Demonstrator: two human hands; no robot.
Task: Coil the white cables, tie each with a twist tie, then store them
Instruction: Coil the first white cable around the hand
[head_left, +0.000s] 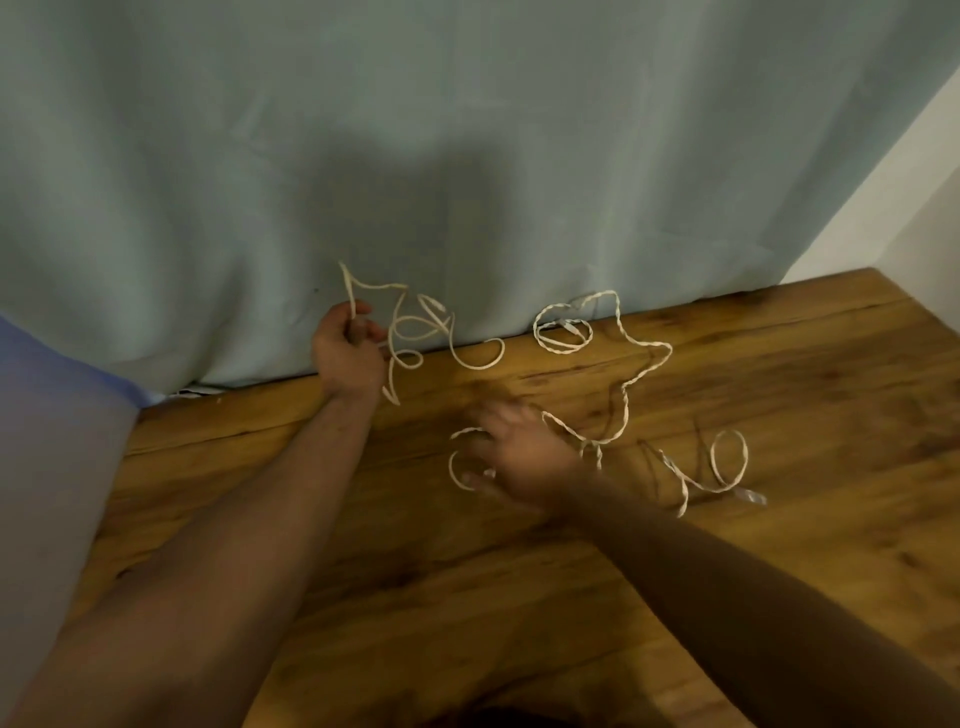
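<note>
Tangled white cables (631, 364) sprawl in loose loops across the wooden floor (727, 545) in front of a curtain. My left hand (345, 353) is closed around one cable end near the curtain's hem, holding a kinked stretch up off the floor. My right hand (514, 452) rests on the floor, blurred, with fingers spread over a small loop of cable; a twisted strand runs past its wrist. Another loop with a clear plug end (750, 496) lies to the right. No twist tie is visible.
A pale grey-green curtain (467, 156) hangs across the back down to the floor. A white wall corner (909, 197) stands at the right. A pale lilac fabric (47, 441) fills the left edge.
</note>
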